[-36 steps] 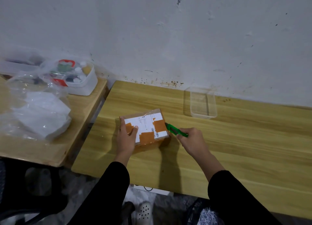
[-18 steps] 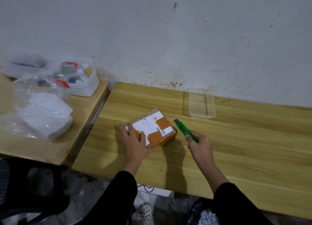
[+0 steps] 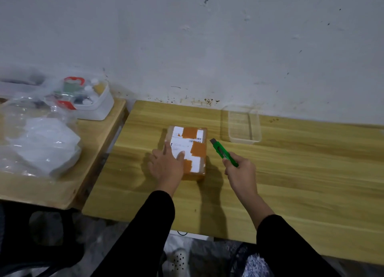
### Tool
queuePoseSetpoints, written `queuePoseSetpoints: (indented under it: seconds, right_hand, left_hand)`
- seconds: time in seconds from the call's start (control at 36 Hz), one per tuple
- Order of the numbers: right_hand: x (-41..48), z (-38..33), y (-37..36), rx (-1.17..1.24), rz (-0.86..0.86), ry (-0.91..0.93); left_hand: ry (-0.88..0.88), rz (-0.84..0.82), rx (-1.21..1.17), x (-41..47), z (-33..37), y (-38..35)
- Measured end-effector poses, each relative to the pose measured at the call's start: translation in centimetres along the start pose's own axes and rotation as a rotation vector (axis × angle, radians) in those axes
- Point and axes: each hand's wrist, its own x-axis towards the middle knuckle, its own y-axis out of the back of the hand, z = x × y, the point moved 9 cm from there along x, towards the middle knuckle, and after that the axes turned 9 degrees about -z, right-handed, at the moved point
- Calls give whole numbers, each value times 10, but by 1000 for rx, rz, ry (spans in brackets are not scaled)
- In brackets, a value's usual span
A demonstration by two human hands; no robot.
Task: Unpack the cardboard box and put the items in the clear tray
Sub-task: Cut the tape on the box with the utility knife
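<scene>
A small taped cardboard box (image 3: 194, 146) with a white label and orange patches lies flat on the wooden table (image 3: 291, 183), long side pointing away from me. My left hand (image 3: 167, 166) rests flat on its near left part, fingers spread over the label. My right hand (image 3: 242, 173) is shut on a green box cutter (image 3: 223, 152), whose blade end points up-left, just right of the box and not touching it. The clear tray (image 3: 244, 124) stands empty at the back near the wall, right of the box.
A lower wooden side table (image 3: 62, 189) adjoins on the left, carrying a clear plastic bag with white contents (image 3: 41, 143) and a white tub of small bottles (image 3: 87, 98). A white wall runs behind. A dark chair sits at lower left.
My left hand has turned the box from slanted to lengthwise away from me. My right hand pulled the cutter off the box's edge, and it now hovers at the box's right side.
</scene>
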Motion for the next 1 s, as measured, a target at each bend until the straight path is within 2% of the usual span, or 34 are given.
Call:
queuePoseSetpoints:
  seconds: [0.22, 0.47, 0.72, 1.0]
  right_hand:
    - [3, -3, -2, -92, 5, -12]
    - [13, -16, -5, -223, 6, 0]
    - [15, -22, -8, -313, 0, 18]
    - [21, -25, -15, -428, -81, -55]
  left_hand:
    - [-109, -43, -307, -17, 9, -29]
    - [-151, -131, -515, -11, 14, -41]
    - [-178, -135, -606, -8, 16, -48]
    - [-173, -97, -701, -3, 12, -52]
